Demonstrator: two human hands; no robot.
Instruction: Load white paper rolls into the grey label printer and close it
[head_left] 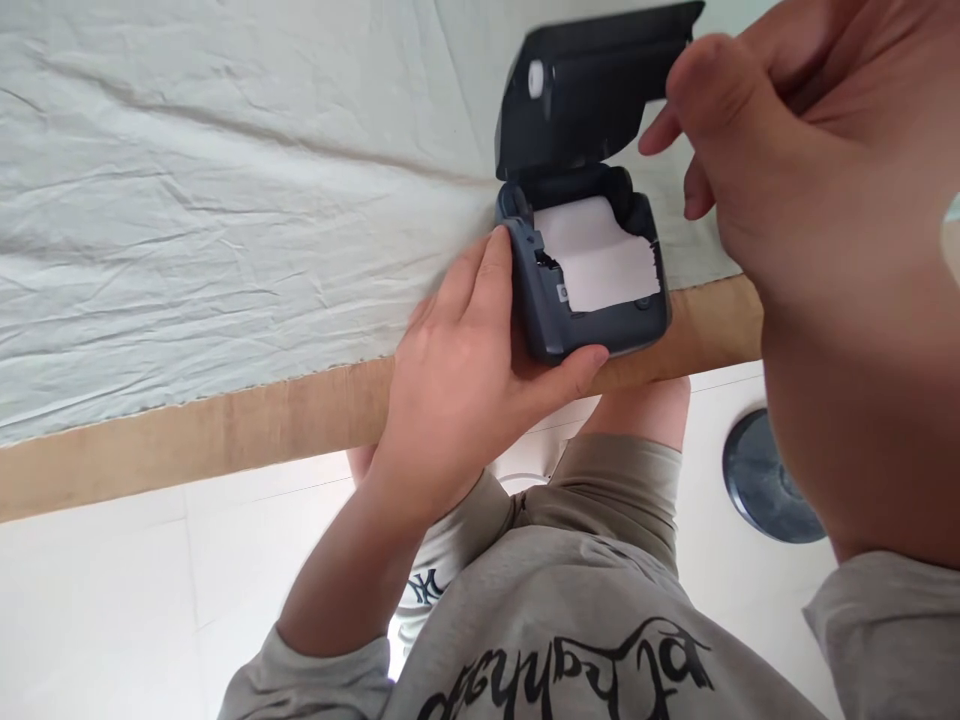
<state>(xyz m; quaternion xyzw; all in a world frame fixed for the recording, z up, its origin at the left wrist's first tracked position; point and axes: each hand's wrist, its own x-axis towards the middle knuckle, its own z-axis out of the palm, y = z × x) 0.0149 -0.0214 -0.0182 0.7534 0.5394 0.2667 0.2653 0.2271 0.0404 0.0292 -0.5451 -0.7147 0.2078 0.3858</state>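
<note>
A small dark receipt printer rests near the front edge of the table, its black lid swung up. Inside lies a roll of white paper, with its torn, jagged end towards the right side of the case. My left hand is wrapped round the left and near sides of the printer, thumb along the front. Up at the right corner of the raised lid, my right hand has its thumb and finger closed on the lid's edge; the other fingers hang below it.
A wrinkled pale cloth covers the table. Its bare wooden edge runs in front of my body. Below, a round black object sits on the light tiled floor at the right, beside my legs.
</note>
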